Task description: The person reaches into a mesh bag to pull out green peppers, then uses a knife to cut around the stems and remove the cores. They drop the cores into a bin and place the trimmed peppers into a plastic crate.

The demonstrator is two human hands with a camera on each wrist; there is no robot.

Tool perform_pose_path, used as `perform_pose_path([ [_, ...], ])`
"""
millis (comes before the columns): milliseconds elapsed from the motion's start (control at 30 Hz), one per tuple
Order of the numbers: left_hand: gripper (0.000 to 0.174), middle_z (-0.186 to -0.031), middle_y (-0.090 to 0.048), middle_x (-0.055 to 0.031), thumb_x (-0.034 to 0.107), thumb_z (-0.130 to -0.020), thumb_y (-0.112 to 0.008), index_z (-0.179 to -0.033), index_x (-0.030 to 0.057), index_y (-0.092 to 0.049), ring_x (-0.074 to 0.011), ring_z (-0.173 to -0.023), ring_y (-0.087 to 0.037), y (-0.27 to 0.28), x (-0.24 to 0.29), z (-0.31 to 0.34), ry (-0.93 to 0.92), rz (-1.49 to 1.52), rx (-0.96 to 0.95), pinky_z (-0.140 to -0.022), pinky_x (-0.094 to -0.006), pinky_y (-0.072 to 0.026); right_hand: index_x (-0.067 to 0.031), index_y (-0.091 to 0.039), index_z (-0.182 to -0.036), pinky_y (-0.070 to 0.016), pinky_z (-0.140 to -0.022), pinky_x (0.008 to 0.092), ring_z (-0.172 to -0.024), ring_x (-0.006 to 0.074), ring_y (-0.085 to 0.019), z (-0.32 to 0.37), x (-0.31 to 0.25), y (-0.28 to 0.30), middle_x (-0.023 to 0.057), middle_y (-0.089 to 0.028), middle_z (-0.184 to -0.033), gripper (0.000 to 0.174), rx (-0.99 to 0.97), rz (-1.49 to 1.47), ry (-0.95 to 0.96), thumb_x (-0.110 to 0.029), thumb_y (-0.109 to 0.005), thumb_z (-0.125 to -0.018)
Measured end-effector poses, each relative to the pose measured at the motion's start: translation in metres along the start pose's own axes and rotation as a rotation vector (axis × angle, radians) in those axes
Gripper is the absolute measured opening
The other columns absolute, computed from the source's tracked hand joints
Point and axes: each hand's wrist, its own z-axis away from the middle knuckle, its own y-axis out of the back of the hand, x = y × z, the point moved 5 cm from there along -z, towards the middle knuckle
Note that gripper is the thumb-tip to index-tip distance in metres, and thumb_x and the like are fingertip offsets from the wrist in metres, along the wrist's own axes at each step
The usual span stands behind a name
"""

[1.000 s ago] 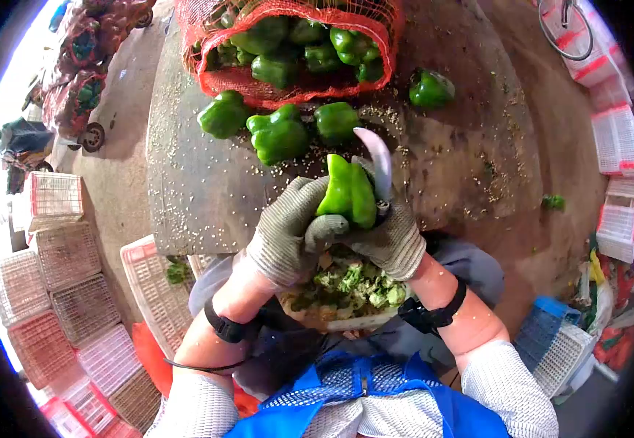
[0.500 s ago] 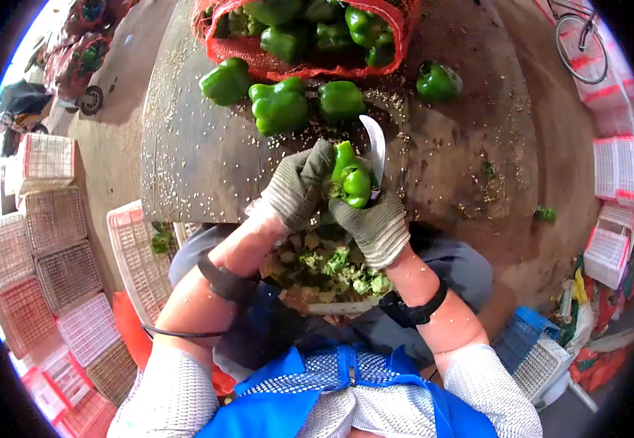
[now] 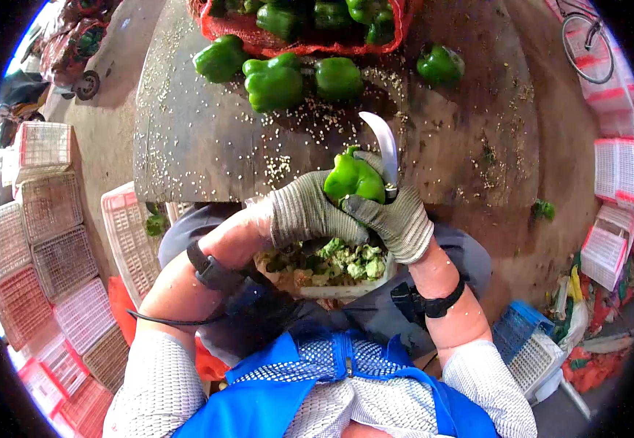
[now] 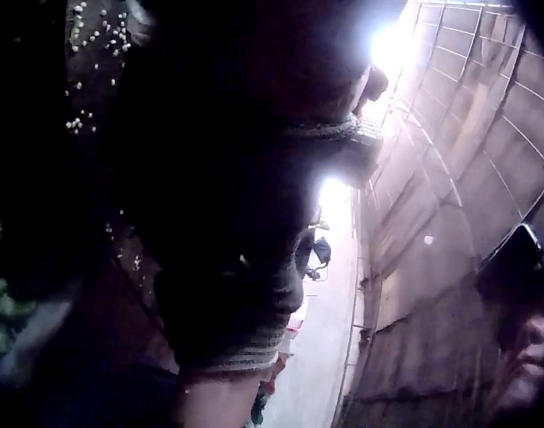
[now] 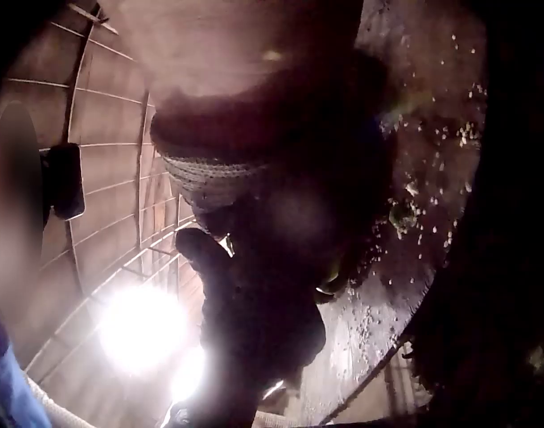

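A green bell pepper [image 3: 353,180] sits between my two gloved hands in the head view, over the table's near edge. My left hand [image 3: 310,212] grips it from the left and below, its fingers partly hidden under the pepper and the other hand. With its thumb across the pepper's lower side, my right hand [image 3: 399,221] holds the pepper and a curved knife [image 3: 381,139]. The blade points up and away, beside the pepper; its handle is mostly hidden in the glove. Both wrist views are dark, showing the left glove [image 4: 227,312] and right glove [image 5: 263,294] mainly as silhouettes.
Several whole peppers [image 3: 273,82] lie farther back by a red mesh sack [image 3: 288,48] of peppers. Pale seeds cover much of the wooden table [image 3: 448,153]. Below my hands, a box [image 3: 346,288] holds green pepper scraps. Plastic crates [image 3: 58,248] stand at left.
The pepper has turned, its stem end no longer pointing up as half a second ago. My left hand has slid lower beneath it. The table's peppers have shifted upward in view.
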Motion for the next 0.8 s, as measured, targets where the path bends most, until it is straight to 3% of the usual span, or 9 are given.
perform_pose_path([
  [67,0.05,-0.107,-0.069,-0.0024,0.01,-0.071,-0.086,-0.116,0.0038,-0.064,-0.011,-0.1,-0.062,0.0,-0.004,-0.002,0.024,-0.046,0.068,-0.089,-0.0297,-0.0502,-0.0009,-0.054,-0.127,-0.0502,-0.091,0.032,-0.103,0.0171,-0.062,0.0,0.001,0.0,0.0092,-0.066,-0.113,0.059,-0.005,-0.042,-0.026,-0.026,-0.079,-0.08],
  [233,0.048,-0.107,-0.07,-0.0042,0.014,-0.073,-0.085,-0.115,0.0037,-0.065,-0.0116,-0.098,-0.063,0.005,0.003,0.001,-0.102,-0.139,-0.125,-0.089,-0.03,-0.0505,-0.0037,-0.047,-0.138,-0.0447,-0.099,0.0305,-0.112,0.0158,-0.057,0.004,-0.017,-0.007,0.009,-0.062,-0.124,0.068,-0.198,-0.106,-0.136,-0.022,-0.076,-0.08],
  [333,0.054,-0.112,-0.07,-0.0055,0.015,-0.073,-0.086,-0.12,0.0037,-0.063,-0.0132,-0.1,-0.063,0.01,0.01,0.018,0.063,-0.126,-0.278,-0.087,-0.0321,-0.0526,-0.004,-0.049,-0.138,-0.0444,-0.099,0.0309,-0.112,0.0151,-0.058,0.009,-0.02,-0.013,0.0081,-0.063,-0.124,0.07,-0.265,-0.07,-0.177,-0.021,-0.078,-0.077],
  [433,0.053,-0.114,-0.069,-0.007,0.014,-0.074,-0.085,-0.121,0.0025,-0.062,-0.0145,-0.102,-0.063,0.013,-0.015,0.011,-0.076,-0.179,-0.434,-0.089,-0.0332,-0.0523,-0.0037,-0.05,-0.137,-0.0452,-0.099,0.0323,-0.111,0.0172,-0.06,0.008,-0.018,-0.015,0.0095,-0.064,-0.122,0.072,-0.293,0.042,-0.124,-0.025,-0.081,-0.075],
  [567,0.053,-0.119,-0.066,-0.0095,0.016,-0.075,-0.084,-0.121,0.001,-0.061,-0.0164,-0.108,-0.062,0.01,0.007,0.021,-0.307,-0.313,-0.42,-0.092,-0.0339,-0.052,-0.0053,-0.05,-0.136,-0.0457,-0.099,0.034,-0.112,0.0191,-0.06,0.01,-0.014,-0.015,0.0091,-0.064,-0.122,0.076,-0.326,0.093,-0.072,-0.028,-0.085,-0.072],
  [600,0.048,-0.112,-0.069,-0.0077,0.017,-0.075,-0.084,-0.116,0.0023,-0.064,-0.0149,-0.104,-0.063,0.005,0.014,0.021,-0.409,-0.365,-0.423,-0.088,-0.0322,-0.0534,-0.0057,-0.05,-0.136,-0.0457,-0.099,0.034,-0.112,0.0189,-0.06,0.012,-0.013,-0.015,0.009,-0.065,-0.122,0.076,-0.333,0.083,-0.084,-0.028,-0.085,-0.072],
  [700,0.04,-0.099,-0.071,-0.0053,0.015,-0.074,-0.084,-0.11,0.0037,-0.067,-0.013,-0.094,-0.066,-0.004,0.015,0.03,0.15,-0.173,-0.419,-0.083,-0.0318,-0.0549,-0.0048,-0.053,-0.134,-0.0476,-0.096,0.032,-0.108,0.0163,-0.061,0.017,-0.017,-0.019,0.0076,-0.066,-0.117,0.07,-0.381,-0.174,-0.218,-0.03,-0.082,-0.075],
  [733,0.037,-0.086,-0.071,-0.0032,0.01,-0.071,-0.084,-0.104,0.0046,-0.069,-0.0094,-0.074,-0.065,-0.009,0.01,0.034,0.208,-0.03,-0.325,-0.063,-0.0279,-0.0553,-0.0041,-0.054,-0.133,-0.0484,-0.095,0.0313,-0.106,0.0157,-0.062,0.016,-0.025,-0.02,0.0075,-0.067,-0.116,0.069,-0.383,-0.27,-0.275,-0.03,-0.082,-0.075],
  [800,0.039,-0.083,-0.07,-0.0027,0.009,-0.068,-0.086,-0.103,0.0045,-0.068,-0.0081,-0.065,-0.063,-0.009,0.019,0.045,0.363,0.002,-0.402,-0.051,-0.0258,-0.0506,-0.0024,-0.059,-0.127,-0.0509,-0.09,0.0295,-0.1,0.014,-0.063,0.014,-0.01,-0.014,0.0069,-0.068,-0.112,0.053,-0.292,-0.299,-0.361,-0.02,-0.077,-0.081],
])
